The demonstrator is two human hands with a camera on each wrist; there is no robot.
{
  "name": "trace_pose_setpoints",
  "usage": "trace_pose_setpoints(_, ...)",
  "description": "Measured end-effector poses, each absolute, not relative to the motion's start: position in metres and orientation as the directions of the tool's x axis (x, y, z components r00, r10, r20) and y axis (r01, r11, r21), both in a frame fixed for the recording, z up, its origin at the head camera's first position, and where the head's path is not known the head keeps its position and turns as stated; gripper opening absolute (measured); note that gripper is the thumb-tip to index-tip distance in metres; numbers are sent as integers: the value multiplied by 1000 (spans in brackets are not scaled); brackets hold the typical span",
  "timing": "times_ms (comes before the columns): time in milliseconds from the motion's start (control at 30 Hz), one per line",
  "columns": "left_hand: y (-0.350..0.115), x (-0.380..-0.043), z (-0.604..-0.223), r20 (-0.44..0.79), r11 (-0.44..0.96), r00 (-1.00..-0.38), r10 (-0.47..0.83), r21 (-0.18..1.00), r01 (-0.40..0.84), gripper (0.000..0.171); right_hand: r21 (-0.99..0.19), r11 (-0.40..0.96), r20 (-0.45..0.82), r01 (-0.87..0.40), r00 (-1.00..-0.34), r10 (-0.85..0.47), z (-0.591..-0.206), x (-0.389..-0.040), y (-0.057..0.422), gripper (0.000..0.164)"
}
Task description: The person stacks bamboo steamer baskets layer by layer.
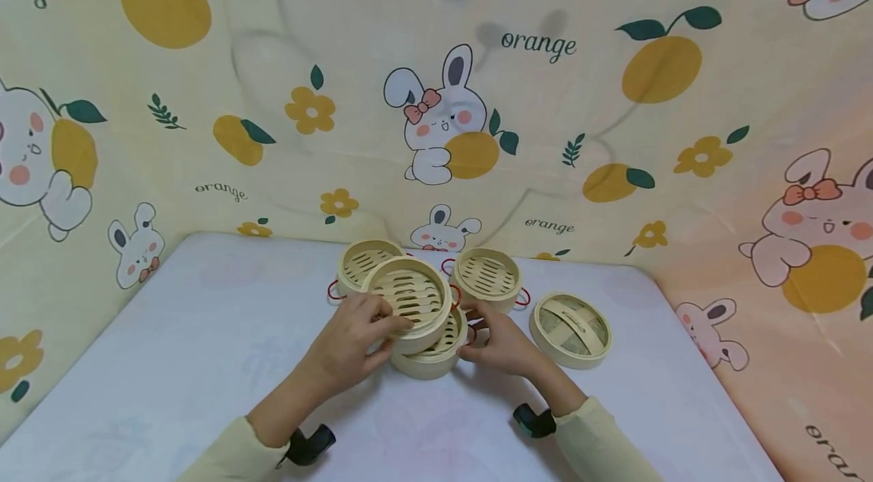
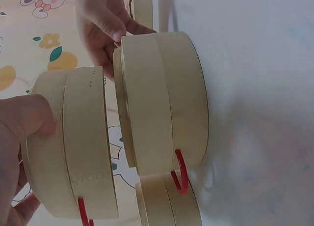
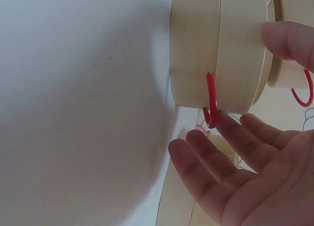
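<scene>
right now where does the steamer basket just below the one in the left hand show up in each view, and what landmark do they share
Head: steamer basket lower middle, partly hidden by the held basket.
Left wrist: centre, right of the held basket.
Right wrist: top, right of centre, cut off by the top edge.
Shared landmark: the right hand, beside it in all three.

raised bamboo steamer basket (image 1: 409,298), round, slatted, red-looped, just above a matching lower basket (image 1: 426,367), upright on table (image 1: 436,433)
</scene>
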State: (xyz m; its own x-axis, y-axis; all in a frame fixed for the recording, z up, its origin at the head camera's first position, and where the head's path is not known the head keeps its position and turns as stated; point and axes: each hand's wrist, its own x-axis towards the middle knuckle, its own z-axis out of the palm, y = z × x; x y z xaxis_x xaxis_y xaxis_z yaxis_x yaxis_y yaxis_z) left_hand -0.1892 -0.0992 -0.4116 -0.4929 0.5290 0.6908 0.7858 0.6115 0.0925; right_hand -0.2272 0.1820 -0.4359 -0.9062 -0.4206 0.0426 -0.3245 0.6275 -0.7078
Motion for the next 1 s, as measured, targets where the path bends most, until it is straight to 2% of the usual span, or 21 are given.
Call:
trace_pose_setpoints(467,-91,-192,-416,729,574,-436,528,72,815,34,-729,614,23,-304,-906,-422,-435,-231,183,61)
trace_pose_setpoints(833,-79,-192,-419,720,584,-450,529,76,808,31,-747,579,40,-327,-891,-452,-435,-233,186,76)
trace_pose_setpoints(1000,-77,-193,-420,719,583,-450,530,76,809,31,-759,561,49,-331,-888,-458,-437,-234,187,75)
